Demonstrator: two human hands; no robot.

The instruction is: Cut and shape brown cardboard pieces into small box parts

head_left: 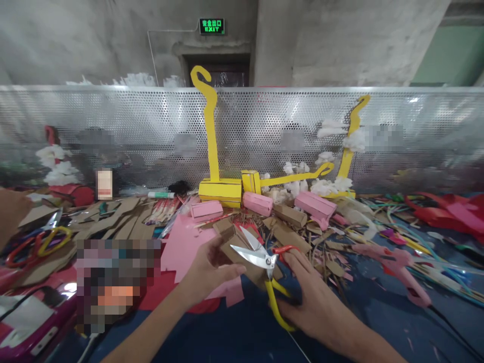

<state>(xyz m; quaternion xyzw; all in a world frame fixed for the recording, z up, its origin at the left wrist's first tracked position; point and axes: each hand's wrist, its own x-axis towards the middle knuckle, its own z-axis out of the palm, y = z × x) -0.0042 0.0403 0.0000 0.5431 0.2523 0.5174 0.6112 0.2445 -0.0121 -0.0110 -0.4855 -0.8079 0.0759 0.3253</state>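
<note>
My left hand [206, 275] is closed around a piece of brown cardboard [228, 235]. My right hand [312, 297] grips scissors [269, 261] with one red and one yellow handle. Their blades are spread apart and point up and left across the cardboard; whether they touch it, I cannot tell. Beneath my left wrist lie pink sheets [177, 249] and red sheets [161, 287]. Just beyond my hands sit small pink boxes [207, 209], a brown cardboard box [289, 216] and a heap of cardboard scraps [333, 262].
A yellow box with a tall hooked strip [212, 131] stands before a perforated metal screen [151, 126]. To the right lies a pink glue gun [397, 262]. On the left are other scissors [55, 241], cardboard strips [124, 217] and a purple object [38, 327].
</note>
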